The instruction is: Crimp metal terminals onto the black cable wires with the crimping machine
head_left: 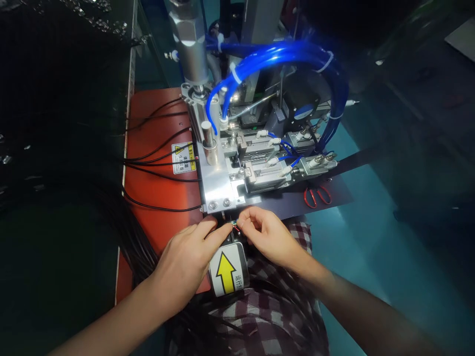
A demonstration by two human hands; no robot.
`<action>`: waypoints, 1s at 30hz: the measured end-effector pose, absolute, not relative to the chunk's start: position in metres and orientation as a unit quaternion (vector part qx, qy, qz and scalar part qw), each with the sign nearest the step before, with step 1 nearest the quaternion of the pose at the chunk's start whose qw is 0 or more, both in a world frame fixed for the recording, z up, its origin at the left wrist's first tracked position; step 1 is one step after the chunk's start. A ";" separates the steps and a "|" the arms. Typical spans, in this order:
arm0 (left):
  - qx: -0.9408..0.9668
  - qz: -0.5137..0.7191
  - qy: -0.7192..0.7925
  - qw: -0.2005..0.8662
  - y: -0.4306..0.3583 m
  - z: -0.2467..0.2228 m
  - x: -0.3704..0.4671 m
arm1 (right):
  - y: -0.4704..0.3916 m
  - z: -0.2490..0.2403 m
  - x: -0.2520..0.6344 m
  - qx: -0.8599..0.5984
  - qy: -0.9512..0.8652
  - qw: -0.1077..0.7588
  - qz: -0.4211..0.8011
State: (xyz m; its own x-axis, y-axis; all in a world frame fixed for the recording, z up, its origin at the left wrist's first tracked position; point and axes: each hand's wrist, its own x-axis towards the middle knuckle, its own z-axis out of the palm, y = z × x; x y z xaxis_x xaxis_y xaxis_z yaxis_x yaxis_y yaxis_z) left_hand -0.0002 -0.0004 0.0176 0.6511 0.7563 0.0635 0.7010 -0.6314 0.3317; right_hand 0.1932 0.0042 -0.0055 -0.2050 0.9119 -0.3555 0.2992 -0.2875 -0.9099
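Just in front of the metal machine head [218, 185], my two hands meet over a narrow part of the machine. My left hand [187, 249] reaches in from the left with its fingers closed; whatever is between them is hidden, and one fingertip touches a small bundle of thin coloured wires [236, 227]. From the right, my right hand [269, 236] pinches at the same wires with thumb and forefinger, its other fingers curled. Red and greenish strands show between the fingertips. Below them is a white plate with a yellow arrow [226, 272].
Blue air hoses [285, 52] arch over silver pneumatic cylinders [265, 175]. Red-handled scissors [317, 197] lie on the dark base plate at right. Black cables [163, 175] cross the orange-red surface [148, 128] at left, near a warning label [183, 158]. Checked cloth [267, 316] covers my lap.
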 end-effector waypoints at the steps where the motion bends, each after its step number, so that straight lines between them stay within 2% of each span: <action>1: 0.898 0.095 0.407 0.139 0.000 0.017 0.000 | 0.003 -0.005 0.193 -0.580 -0.553 0.270 0.534; 3: 0.898 0.093 0.408 0.136 0.000 0.017 0.001 | 0.000 -0.004 0.191 -0.592 -0.567 0.267 0.506; 7: 0.901 0.105 0.404 0.118 0.001 0.017 0.001 | -0.002 -0.003 0.188 -0.590 -0.542 0.258 0.540; 12: 0.905 0.108 0.402 0.091 -0.001 0.016 0.001 | -0.002 0.005 0.186 -0.619 -0.609 0.256 0.425; 17: 0.905 0.095 0.404 0.094 -0.002 0.016 0.001 | 0.003 -0.004 0.190 -0.570 -0.483 0.264 0.610; 19: 0.904 0.097 0.404 0.103 -0.002 0.016 0.001 | 0.004 -0.007 0.190 -0.555 -0.455 0.271 0.641; 21: 0.902 0.099 0.405 0.109 -0.002 0.016 0.002 | 0.003 -0.006 0.190 -0.566 -0.484 0.278 0.607; 26: 0.903 0.103 0.404 0.103 -0.001 0.015 0.003 | -0.001 0.004 0.186 -0.612 -0.610 0.264 0.430; 28: 0.903 0.106 0.404 0.099 -0.001 0.015 0.003 | -0.002 0.003 0.185 -0.614 -0.601 0.264 0.439; 30: 0.902 0.109 0.403 0.105 0.000 0.016 0.003 | -0.001 -0.001 0.186 -0.604 -0.553 0.268 0.507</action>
